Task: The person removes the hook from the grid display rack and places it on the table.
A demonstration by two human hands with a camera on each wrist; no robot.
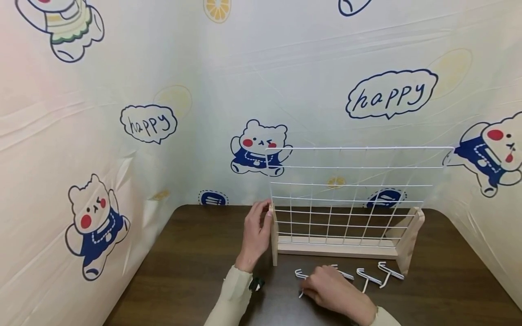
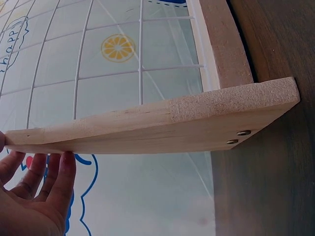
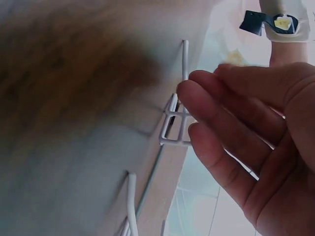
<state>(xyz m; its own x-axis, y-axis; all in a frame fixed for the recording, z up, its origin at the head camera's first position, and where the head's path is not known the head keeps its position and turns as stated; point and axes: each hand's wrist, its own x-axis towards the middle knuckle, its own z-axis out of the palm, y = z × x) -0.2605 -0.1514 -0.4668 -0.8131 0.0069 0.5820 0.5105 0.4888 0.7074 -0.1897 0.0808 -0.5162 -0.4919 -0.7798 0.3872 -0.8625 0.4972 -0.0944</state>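
Note:
A wooden stand holding a white wire grid panel (image 1: 326,225) is upright on the table. My left hand (image 1: 257,235) grips the upper part of its left wooden side panel (image 2: 138,135), with several fingertips against the outer face and the thumb at the edge. Low over the table, in front of the stand, is my right hand (image 1: 332,290), palm down. Its loosely bent fingers are right at a white metal hook (image 3: 185,54), partly covering it. The hook's double-wire end (image 1: 300,274) shows beyond the fingers in the head view.
To the right of my right hand lie more white hooks (image 1: 369,276), one (image 1: 390,270) near the stand's right wooden side (image 1: 409,240). A partly covered hook (image 1: 344,273) lies just behind that hand. A printed cloth (image 1: 195,149) encloses the dark wooden table (image 1: 183,258).

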